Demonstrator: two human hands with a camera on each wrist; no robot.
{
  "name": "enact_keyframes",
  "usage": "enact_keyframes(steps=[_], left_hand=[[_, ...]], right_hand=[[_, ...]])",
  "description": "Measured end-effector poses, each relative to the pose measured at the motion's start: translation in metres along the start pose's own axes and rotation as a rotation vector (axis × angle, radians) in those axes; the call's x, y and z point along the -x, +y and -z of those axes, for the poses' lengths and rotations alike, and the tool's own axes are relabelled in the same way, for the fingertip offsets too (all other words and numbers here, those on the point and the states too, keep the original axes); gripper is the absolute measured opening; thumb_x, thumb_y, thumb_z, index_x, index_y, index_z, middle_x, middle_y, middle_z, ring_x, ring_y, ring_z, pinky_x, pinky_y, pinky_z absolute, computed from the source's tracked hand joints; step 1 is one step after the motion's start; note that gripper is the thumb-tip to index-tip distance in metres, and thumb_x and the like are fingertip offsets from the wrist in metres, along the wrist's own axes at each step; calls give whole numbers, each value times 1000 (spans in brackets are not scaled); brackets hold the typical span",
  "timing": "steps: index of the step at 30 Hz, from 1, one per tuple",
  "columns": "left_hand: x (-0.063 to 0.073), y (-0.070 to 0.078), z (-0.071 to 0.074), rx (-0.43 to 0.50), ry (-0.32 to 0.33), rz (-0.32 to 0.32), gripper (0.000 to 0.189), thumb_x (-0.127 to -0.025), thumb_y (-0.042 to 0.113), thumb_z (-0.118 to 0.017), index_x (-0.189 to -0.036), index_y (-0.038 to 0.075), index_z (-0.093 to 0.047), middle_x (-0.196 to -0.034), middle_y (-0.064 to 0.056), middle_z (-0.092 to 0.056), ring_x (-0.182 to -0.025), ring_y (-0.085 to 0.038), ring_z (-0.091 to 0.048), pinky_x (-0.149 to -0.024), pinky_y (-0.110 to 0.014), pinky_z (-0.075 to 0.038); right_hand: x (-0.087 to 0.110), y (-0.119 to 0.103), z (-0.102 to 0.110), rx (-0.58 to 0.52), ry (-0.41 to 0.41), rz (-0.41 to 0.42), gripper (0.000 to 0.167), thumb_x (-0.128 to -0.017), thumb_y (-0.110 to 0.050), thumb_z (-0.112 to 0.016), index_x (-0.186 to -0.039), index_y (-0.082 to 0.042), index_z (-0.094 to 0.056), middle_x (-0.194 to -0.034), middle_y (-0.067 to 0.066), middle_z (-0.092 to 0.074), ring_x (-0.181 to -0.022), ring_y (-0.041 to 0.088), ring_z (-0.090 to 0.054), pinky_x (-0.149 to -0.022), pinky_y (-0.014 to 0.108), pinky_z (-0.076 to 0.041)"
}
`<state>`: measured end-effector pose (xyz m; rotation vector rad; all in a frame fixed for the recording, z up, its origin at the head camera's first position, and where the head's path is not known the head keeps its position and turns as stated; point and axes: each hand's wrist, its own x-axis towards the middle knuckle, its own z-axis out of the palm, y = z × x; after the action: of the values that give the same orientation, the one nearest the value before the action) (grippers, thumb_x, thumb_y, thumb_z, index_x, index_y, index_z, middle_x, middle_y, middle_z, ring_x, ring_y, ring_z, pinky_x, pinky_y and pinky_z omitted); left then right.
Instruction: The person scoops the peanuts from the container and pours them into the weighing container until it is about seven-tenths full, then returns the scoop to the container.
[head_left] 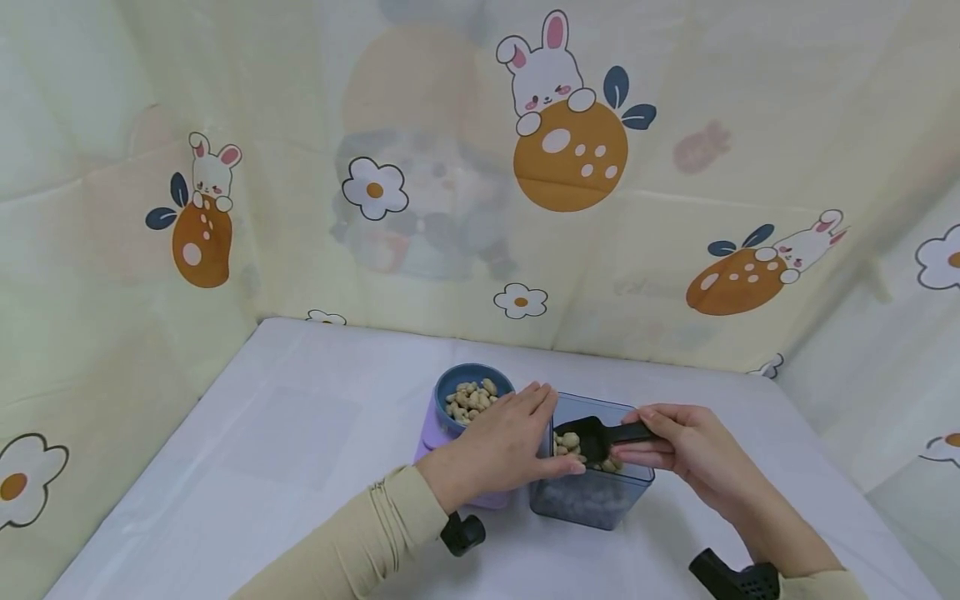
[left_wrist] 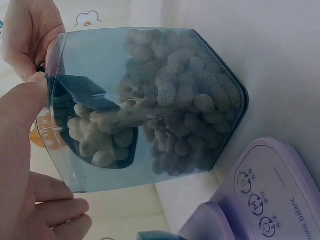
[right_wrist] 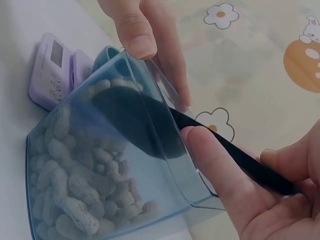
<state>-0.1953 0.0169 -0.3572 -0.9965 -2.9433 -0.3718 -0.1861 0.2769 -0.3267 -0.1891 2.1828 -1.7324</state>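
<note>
My right hand (head_left: pixel 686 446) grips the handle of a black scoop (head_left: pixel 596 437), whose bowl is inside a clear bluish plastic box (head_left: pixel 573 500). In the left wrist view, several peanuts in their shells (left_wrist: pixel 100 135) lie in the scoop's bowl, and many more peanuts (left_wrist: pixel 185 95) are heaped in the box's lower part. My left hand (head_left: pixel 498 442) holds the box across its left rim, the thumb at the near corner and the fingers toward the far side. A blue bowl (head_left: pixel 441 396) with unshelled peanuts (head_left: pixel 472 398) stands just left of the box.
Under the blue bowl is a purple electronic scale (head_left: pixel 423 446), partly covered by my left hand; its buttons (left_wrist: pixel 256 202) show in the left wrist view. A white-covered table (head_left: pixel 285 467) bears everything. Curtains with rabbit prints (head_left: pixel 570 158) hang behind and at the sides.
</note>
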Motion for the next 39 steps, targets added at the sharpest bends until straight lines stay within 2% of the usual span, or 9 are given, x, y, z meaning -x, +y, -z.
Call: enact_keyframes(steps=[8,16,27,31,34,39], left_hand=[[1,0,1,-27,12,-11,96,-91,76,-40,-156,7,-28,-163,-10,-29,-152,-23,-25,-121,-40,-30],[1,1,1,-55,18,-18,96,-91,76,-38,-156,7,-29,-163,-10,-29,-153,-23,-24,-122,-41,-30],[0,1,1,-83,14,-21,96,-92,76,-36,-156,6,-28,-163,-11,-28,-153,-23,-23,-122,-41,-29],[0,2,1,-81,4,-17,96,-92,77,-35,-156,6,-28,-163,-10,-27,-153,-23,-22,-123,-41,-28],[0,3,1,-82,-1,-10,96,-91,77,-36,-157,7,-28,-164,-10,-27,-153,-22,-22,-123,-40,-28],[1,3,3,-93,4,-4,96,-91,77,-36,-156,7,-29,-163,-10,-29,-153,-22,-24,-122,-40,-29]], right_hand=[[1,3,5,-68,-24,4,48,-107,-23,-46,-127,21,-47,-109,11,-72,-97,22,-75,-87,34,-58],[4,3,9,-194,-49,-28,33,-106,-21,-48,-117,7,-60,-106,9,-73,-97,23,-75,-88,34,-58],[6,7,10,-247,37,-33,39,-106,-19,-47,-129,13,-48,-111,7,-70,-99,23,-74,-89,33,-58],[8,12,13,-308,53,-26,31,-106,-19,-48,-122,6,-57,-110,6,-71,-99,22,-74,-89,32,-58],[11,16,16,-387,28,-21,25,-106,-18,-48,-113,-2,-65,-110,7,-72,-101,23,-74,-90,31,-57],[13,21,19,-489,-27,-7,25,-106,-15,-47,-108,-7,-71,-112,8,-72,-104,24,-72,-92,32,-56]])
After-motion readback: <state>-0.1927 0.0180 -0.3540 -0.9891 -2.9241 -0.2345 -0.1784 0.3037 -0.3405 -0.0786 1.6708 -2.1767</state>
